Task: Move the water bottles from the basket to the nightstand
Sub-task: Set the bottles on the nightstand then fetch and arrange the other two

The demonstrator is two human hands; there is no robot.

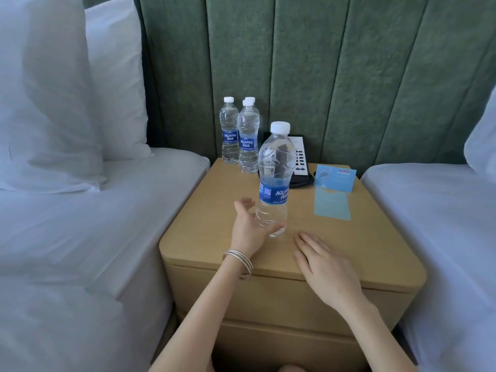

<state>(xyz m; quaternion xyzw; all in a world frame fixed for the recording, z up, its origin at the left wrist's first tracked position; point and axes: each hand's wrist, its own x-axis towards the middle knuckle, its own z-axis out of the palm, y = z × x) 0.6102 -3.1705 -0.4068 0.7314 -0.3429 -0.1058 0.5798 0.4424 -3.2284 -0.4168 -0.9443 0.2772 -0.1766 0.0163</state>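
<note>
Water bottles (273, 181): four, three at rear, one in front. Hands (249, 226): two. Bench (349, 245): one. Phone (301, 157): one. Blue cards (335, 179): two. Beds (80, 224): two. Wrist bangles (239, 260): several, exact count unclear.

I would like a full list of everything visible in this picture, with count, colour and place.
front water bottle: one, clear with blue label, white cap; upright on nightstand.
back water bottles: three, same colours; nightstand's far left corner.
nightstand: one, light wood; between the beds.
telephone: one, black; behind the front water bottle.
cards: two, blue; one standing, one flat, right of telephone.
beds: two, white; left and right.
pillows: three, white; two left, one right.
padded wall: one, green; behind everything.
bangles: several, silver; left wrist.
left hand: one; open, at front water bottle's base.
right hand: one; flat on nightstand.
</note>
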